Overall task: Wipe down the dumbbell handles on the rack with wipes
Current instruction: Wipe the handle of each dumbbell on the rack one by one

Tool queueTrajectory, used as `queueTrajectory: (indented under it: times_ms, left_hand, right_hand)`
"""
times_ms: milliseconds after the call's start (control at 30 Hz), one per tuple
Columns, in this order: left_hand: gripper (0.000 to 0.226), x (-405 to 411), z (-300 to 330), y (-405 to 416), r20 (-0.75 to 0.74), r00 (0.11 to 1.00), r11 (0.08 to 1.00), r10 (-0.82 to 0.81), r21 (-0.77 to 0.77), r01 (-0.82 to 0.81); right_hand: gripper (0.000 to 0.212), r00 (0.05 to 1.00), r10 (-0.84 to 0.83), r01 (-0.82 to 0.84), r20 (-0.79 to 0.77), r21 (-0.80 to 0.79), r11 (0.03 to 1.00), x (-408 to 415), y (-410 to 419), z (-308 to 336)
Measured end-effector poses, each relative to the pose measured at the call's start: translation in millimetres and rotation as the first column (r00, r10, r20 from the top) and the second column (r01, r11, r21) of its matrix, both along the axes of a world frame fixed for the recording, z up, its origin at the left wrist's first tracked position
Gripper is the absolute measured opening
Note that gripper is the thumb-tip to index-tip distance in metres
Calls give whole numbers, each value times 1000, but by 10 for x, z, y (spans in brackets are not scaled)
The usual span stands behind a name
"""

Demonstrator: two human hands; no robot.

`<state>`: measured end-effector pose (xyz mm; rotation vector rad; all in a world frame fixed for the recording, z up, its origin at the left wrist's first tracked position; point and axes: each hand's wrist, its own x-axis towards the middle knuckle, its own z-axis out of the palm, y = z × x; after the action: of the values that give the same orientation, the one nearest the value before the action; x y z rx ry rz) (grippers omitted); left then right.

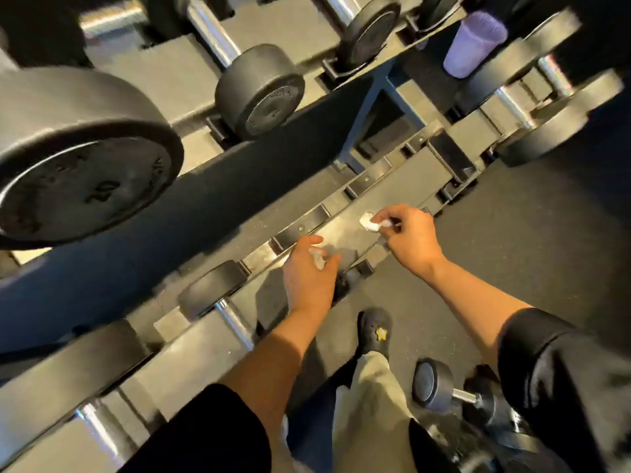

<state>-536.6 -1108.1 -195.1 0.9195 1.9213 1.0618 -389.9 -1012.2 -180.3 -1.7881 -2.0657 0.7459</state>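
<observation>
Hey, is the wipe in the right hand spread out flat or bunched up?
Bunched up. The wipe shows as a small white wad pinched by the right hand over the bare lower rack shelf.

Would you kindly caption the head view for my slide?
Both hands, left and right, each pinch a white wipe over the lower rack shelf.

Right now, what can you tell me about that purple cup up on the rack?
The purple cup is a pale lilac tumbler that looks like plastic, wider at the mouth than at the base. It sits tilted, its open mouth facing up and to the right, on a black part of the rack near the top right of the view. Dark round dumbbell heads stand close on both sides. Neither hand touches it. The picture is too blurry to show whether anything is inside.
</observation>
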Motion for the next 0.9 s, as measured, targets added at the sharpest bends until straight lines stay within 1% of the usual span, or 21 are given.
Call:
queueTrajectory:
  times_ms: [200, 267, 367, 467, 567, 700, 833, 900]
  left_hand:
    - [29, 1202, 129, 1114, -32, 997, 997, -72, 9, 72]
    - [30, 1631, 224, 1433, -18, 994, 994, -112, 4, 112]
    - [31, 2119, 337, 1845, 4, 990, 989, -144, 25, 143]
    - [32, 2420, 394, 2197, -14, 989, 989, -144, 19, 144]
    - [31, 2617, 445, 2467, -25, 987, 987, -157, 12, 158]
    - [30, 2832, 457, 2901, 36, 991, 991, -132, 28, 132]
    - [28, 3112, 473, 3359, 64, 985, 987, -157, 48, 154]
    - [28, 3237, 465, 3577, 65, 978, 980, -196, 40, 194]
  right_hand:
    - [23, 999, -42, 42, -1, 27, 999, 1154, 975, 154]
    - [22, 999, -48, 47, 3, 44, 998, 1517, 1271, 204]
    - [22, 999, -52, 52, 13, 24, 998, 1972, 1644, 262]
    - [26, 998, -56, 56, -1, 13, 998, 2317, 1976, 289]
    - [26, 996, -91, 91, -22, 16, 996, 2582, 2244, 330]
    - [22, 988, -146, 148, -56, 42, 988, 2868, 2660, 427]
    - [23, 984, -179, 180, -24, 55, 982, 3090, 3089, 615]
    - [25, 984, -179, 178, 8, 60, 982, 3191, 3281, 681]
